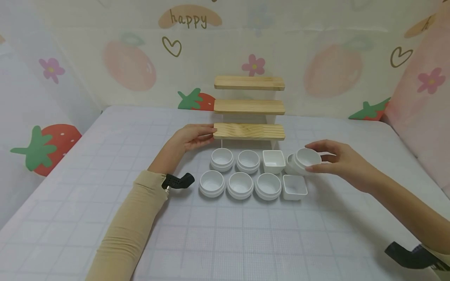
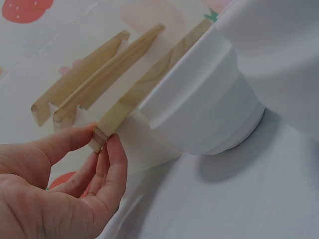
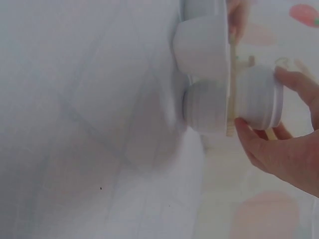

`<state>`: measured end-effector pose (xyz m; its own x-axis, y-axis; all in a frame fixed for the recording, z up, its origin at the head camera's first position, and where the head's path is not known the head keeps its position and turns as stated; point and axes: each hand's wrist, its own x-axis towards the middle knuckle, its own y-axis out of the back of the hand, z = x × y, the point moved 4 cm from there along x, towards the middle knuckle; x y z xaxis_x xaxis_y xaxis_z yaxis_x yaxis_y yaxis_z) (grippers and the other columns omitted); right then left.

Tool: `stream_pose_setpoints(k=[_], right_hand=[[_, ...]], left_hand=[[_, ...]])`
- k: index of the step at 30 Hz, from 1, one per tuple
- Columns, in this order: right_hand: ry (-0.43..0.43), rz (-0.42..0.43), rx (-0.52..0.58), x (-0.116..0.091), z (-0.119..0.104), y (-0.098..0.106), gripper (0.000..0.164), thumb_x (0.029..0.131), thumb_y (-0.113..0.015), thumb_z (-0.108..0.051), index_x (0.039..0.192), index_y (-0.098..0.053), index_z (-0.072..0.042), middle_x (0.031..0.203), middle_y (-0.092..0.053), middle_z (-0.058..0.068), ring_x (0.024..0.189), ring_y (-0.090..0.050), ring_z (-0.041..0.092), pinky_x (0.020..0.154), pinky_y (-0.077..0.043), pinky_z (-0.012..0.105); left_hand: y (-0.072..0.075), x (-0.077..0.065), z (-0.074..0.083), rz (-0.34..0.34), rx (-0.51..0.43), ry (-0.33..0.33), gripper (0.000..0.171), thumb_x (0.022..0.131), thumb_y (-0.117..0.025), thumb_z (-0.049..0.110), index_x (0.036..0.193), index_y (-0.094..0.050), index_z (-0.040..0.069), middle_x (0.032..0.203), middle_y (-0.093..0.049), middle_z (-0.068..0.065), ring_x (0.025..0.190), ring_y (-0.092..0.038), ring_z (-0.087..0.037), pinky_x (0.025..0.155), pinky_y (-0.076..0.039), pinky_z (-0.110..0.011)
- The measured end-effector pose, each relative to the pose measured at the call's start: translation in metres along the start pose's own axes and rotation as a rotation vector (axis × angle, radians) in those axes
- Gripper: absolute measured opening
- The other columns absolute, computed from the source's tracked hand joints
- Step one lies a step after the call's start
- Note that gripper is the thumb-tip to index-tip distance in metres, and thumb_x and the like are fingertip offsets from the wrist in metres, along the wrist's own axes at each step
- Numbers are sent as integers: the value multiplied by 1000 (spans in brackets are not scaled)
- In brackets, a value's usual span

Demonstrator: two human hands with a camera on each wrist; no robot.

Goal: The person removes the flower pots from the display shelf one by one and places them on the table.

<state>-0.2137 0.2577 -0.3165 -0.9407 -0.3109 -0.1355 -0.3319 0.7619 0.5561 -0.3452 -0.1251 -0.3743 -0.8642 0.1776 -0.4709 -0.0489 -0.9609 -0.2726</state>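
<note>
A three-tier wooden shelf stand [image 1: 249, 132] stands behind two rows of small white bowls. My left hand [image 1: 195, 136] pinches the left end of its lowest board; in the left wrist view the thumb of that hand [image 2: 75, 181] is on one face and the fingers on the other. With thumb and fingers, my right hand [image 1: 339, 160] grips a round white bowl [image 1: 309, 157] by its side, raised off the table. Partly hidden behind this bowl is another round bowl [image 1: 290, 165]. In the right wrist view, the gripped bowl [image 3: 259, 97] is above the bowls on the table.
Near the held bowl stand a square bowl [image 1: 295, 188] in the front row and another square bowl [image 1: 274, 162] in the back row. Several round bowls [image 1: 240, 186] sit to their left. A grid-patterned cloth [image 1: 246, 238] covers the table, and a printed curtain [image 1: 228, 47] hangs behind.
</note>
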Motion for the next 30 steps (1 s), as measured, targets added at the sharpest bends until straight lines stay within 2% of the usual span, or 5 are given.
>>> stream_pose_setpoints(k=[7, 15, 30], right_hand=[[5, 21, -5, -11, 9, 5, 60, 97, -79, -19, 149, -52, -5, 134, -60, -5, 111, -64, -1, 90, -54, 15], [4, 13, 9, -22, 19, 7, 58, 97, -80, -18, 147, -54, -6, 131, -62, -11, 111, -66, 2, 90, -55, 16], [1, -8, 73, -31, 39, 6, 54, 94, -81, -11, 142, -56, -5, 128, -63, -13, 111, -66, 3, 89, -56, 18]], left_hand=[[-1, 0, 0, -6, -15, 2, 56, 103, -64, -2, 157, -49, 2, 116, -63, -9, 83, -67, -12, 70, -63, -19], [0, -1, 0, 1, -8, 4, 56, 103, -64, -1, 157, -49, 3, 119, -62, -9, 89, -65, -13, 69, -62, -19], [-1, -1, 0, -1, -12, -7, 55, 103, -64, -1, 156, -49, 3, 123, -61, -9, 90, -65, -13, 68, -62, -19]])
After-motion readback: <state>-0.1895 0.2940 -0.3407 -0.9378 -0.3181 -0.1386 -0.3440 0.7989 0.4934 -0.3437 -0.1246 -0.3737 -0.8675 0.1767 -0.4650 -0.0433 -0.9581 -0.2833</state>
